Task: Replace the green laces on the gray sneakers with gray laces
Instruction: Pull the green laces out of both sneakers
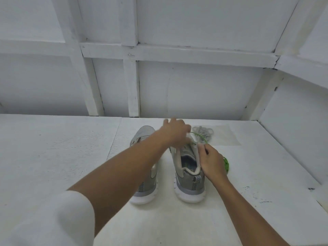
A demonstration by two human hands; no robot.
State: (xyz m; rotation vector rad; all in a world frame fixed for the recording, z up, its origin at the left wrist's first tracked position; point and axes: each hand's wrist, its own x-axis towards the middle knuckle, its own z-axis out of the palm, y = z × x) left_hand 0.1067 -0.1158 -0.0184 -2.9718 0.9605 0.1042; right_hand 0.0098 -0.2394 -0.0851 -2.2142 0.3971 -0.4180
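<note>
Green lace (199,136) arched in a loop over the right sneaker's (190,183) tongue. My left grip (175,132), blurred, was clamped on its far end. My right grip (212,159) pinched the eyelet edge where the loop came down. Loose green lace lay heaped (226,163) right of that sneaker. Left sneaker (144,134) stood alongside, both on the counter (71,148). Gray laces (204,130) lay beyond.

Your sneakers (190,181) are gray with white soles and a black-and-white chevron patch at each heel. One lace (226,163) is bright green, the other laces (204,130) pale gray; your surface (53,148) and sleeve (53,219) are white.
</note>
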